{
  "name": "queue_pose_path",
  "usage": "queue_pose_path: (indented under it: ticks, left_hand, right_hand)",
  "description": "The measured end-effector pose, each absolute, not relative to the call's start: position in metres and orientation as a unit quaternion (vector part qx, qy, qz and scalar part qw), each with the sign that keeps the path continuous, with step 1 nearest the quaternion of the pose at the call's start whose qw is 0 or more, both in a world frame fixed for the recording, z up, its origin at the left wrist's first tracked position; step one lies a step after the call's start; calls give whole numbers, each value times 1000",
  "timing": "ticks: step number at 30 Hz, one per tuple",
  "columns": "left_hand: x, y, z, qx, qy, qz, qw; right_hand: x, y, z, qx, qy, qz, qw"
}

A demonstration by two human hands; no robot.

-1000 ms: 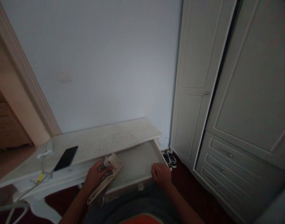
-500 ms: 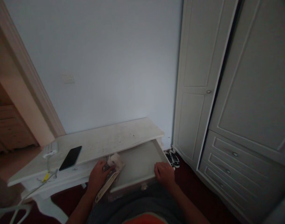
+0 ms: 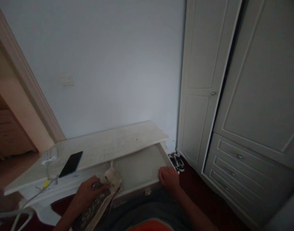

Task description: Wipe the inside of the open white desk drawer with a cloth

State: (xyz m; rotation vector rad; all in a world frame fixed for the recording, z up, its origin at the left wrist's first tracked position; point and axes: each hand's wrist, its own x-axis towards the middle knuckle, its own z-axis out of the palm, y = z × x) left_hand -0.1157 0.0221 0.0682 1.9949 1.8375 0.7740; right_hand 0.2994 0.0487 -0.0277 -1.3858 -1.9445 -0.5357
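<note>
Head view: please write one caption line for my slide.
Left hand grips a folded paper beside an open desk drawer; right hand rests on its front edge.

Nothing legible anywhere. The folded paper (image 3: 112,179) at 7 o'clock, gripped in the left hand (image 3: 88,193), carries dark print too blurred to read; the phone (image 3: 71,164) at 8 o'clock shows a black screen.

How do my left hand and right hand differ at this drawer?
The left hand grips a folded bundle; the right hand lies flat, gripping nothing. The left hand is at the open drawer's left end; the right hand rests on its front right corner. Both are at the drawer's front edge.
</note>
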Motion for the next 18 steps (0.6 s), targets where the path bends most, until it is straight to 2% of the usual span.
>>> queue_pose_path:
  ticks: [5, 8, 11, 14, 18]
  left_hand:
    - [-55, -5, 115, 775, 535, 269, 203]
    - [8, 0, 99, 795, 528, 241, 178]
    - [54, 8, 65, 809, 555, 138, 135]
    - [68, 9, 44, 815, 562, 89, 108]
    - [60, 6, 46, 829, 543, 94, 96]
  right_hand:
    - [300, 46, -26, -531, -754, -207, 326]
    - [299, 45, -26, -539, -752, -205, 319]
    - [299, 46, -28, -537, -751, -211, 320]
    - [300, 47, -30, -530, -754, -214, 323]
    - [297, 43, -31, -531, -750, -204, 338]
